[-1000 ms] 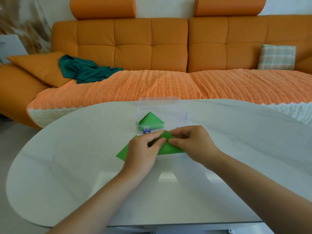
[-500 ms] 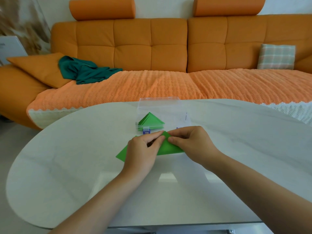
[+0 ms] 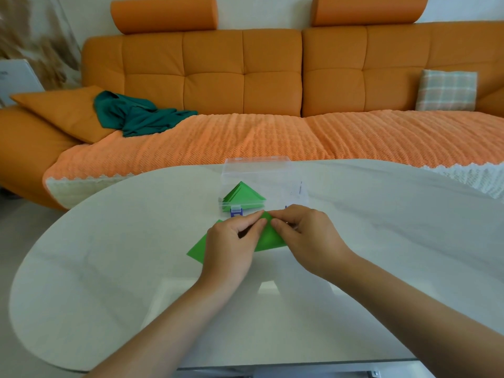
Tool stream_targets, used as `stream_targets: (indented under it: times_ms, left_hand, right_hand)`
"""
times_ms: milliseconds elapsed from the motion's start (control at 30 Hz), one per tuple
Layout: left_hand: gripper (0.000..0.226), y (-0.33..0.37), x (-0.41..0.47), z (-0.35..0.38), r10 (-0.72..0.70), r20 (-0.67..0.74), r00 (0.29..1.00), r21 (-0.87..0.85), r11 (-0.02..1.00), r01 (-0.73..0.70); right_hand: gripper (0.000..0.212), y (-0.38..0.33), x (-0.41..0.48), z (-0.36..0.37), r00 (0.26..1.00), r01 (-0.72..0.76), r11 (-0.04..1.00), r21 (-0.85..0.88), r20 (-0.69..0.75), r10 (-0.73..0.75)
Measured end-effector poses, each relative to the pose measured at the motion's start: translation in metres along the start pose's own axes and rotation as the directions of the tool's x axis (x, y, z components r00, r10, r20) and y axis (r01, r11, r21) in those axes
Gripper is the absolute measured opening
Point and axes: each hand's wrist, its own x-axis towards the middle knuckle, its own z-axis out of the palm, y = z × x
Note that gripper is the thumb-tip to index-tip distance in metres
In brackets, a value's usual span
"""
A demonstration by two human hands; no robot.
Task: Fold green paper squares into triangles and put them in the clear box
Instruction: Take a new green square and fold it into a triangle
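A green paper (image 3: 268,237) lies on the white table (image 3: 109,268) just in front of the clear box (image 3: 272,173). It is partly folded, with a point toward the box. My left hand (image 3: 231,246) and my right hand (image 3: 308,238) both pinch that upper point between thumb and fingertips. Part of the paper (image 3: 197,249) sticks out to the left under my left hand. Inside the open box sit several folded green triangles (image 3: 244,197), stacked at its left side. The box has blue latches (image 3: 236,212) on its near wall.
An orange sofa (image 3: 245,77) stands behind the table, with a teal cloth (image 3: 139,115), an orange cushion (image 3: 60,110) and a checked pillow (image 3: 447,90) on it. The table's curved edge runs round the left and front.
Both hands stay on the paper's upper point. The fingertips have drawn slightly closer together at the tip; the paper has barely shifted.
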Motion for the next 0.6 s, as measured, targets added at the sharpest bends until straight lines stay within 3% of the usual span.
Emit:
stream_targets:
  times_ms: [367, 500, 600]
  left_hand:
    - [0.019, 0.002, 0.0, -0.001, 0.041, 0.045, 0.998, 0.0, 0.999, -0.041]
    - [0.018, 0.002, 0.001, -0.001, 0.071, 0.051, 0.996, 0.022, 0.997, -0.072]
    - [0.02, 0.0, 0.002, -0.001, 0.057, 0.101, 0.993, 0.045, 0.997, -0.062]
  right_hand:
    - [0.025, -0.003, 0.001, -0.004, 1.0, -0.016, 0.997, -0.08, 0.01, 0.016]
    - [0.012, -0.003, 0.005, -0.008, 0.988, -0.149, 0.989, 0.025, -0.042, 0.15]
    - [0.013, 0.0, 0.008, -0.011, 0.971, -0.237, 0.969, 0.073, 0.027, 0.236]
